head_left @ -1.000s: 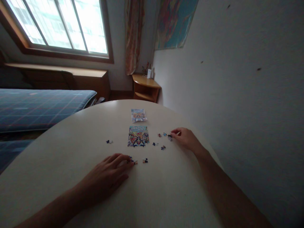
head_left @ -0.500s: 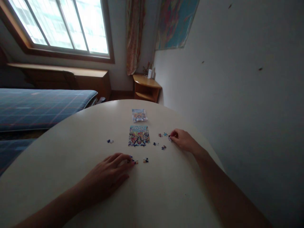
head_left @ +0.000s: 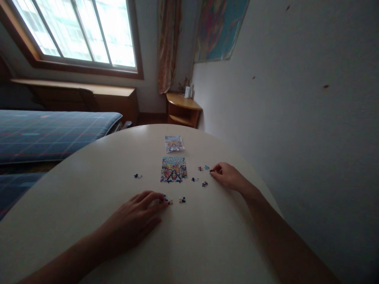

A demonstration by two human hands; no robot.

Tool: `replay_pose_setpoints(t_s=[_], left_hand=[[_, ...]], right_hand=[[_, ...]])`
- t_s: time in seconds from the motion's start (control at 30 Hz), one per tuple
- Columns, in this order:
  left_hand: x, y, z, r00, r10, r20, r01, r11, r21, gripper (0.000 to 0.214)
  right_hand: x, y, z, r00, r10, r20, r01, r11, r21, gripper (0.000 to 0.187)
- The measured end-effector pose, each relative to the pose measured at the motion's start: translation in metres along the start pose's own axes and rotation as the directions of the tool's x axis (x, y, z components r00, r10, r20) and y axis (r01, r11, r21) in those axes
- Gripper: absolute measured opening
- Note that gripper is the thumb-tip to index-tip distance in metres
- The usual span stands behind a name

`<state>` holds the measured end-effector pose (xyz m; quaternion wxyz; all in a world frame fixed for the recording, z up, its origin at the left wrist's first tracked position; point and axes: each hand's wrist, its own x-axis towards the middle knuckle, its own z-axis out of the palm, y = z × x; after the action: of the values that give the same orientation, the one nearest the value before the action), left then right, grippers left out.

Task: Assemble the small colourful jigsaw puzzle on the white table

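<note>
1. Head view: shows right hand (head_left: 228, 174) holding a dark puzzle piece (head_left: 211, 171) in a narrow pinch, right of the joined puzzle (head_left: 173, 169) on the table (head_left: 195, 244).
2. Shows left hand (head_left: 139, 209) curled over nearer pieces (head_left: 169, 202); cannot tell whether gripping.
3. Probably light, thin, stiff; best pinched by edges.

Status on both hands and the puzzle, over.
Left hand at loose pieces. Right hand at a dark piece. Puzzle flat, near edge jagged, nothing covering it.

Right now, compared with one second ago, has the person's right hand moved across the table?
Yes, slightly: against the partly assembled puzzle, the right hand has shifted toward the person and a little left.
</note>
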<state>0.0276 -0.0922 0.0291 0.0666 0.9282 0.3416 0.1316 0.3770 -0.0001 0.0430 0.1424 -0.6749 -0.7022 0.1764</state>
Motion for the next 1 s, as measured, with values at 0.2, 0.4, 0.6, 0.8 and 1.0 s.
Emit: replay_pose_setpoints(t_s=[0.2, 0.4, 0.6, 0.8, 1.0], left_hand=[[0.0, 0.0, 0.0, 1.0, 0.006, -0.002, -0.006, 1.0, 0.001, 0.041], [0.0, 0.001, 0.0, 1.0, 0.001, -0.007, -0.001, 1.0, 0.014, 0.04], [0.0, 0.001, 0.0, 1.0, -0.002, -0.003, 0.002, 1.0, 0.003, 0.039], [0.0, 0.001, 0.001, 1.0, -0.003, 0.011, 0.002, 1.0, 0.009, 0.041], [0.0, 0.001, 0.002, 1.0, -0.006, 0.018, 0.006, 1.0, 0.03, 0.041]], right_hand=[[0.001, 0.003, 0.002, 0.999, -0.04, -0.037, 0.042, 0.996, 0.081, 0.015], [-0.01, -0.026, 0.003, 0.988, -0.104, -0.114, 0.131, 0.956, 0.263, 0.017], [-0.043, -0.079, 0.035, 0.955, -0.295, 0.005, 0.25, 0.819, 0.517, 0.013], [-0.057, -0.1, 0.053, 0.932, -0.363, -0.012, 0.327, 0.826, 0.46, 0.007], [-0.055, -0.101, 0.053, 0.952, -0.306, 0.004, 0.279, 0.873, 0.399, 0.006]])
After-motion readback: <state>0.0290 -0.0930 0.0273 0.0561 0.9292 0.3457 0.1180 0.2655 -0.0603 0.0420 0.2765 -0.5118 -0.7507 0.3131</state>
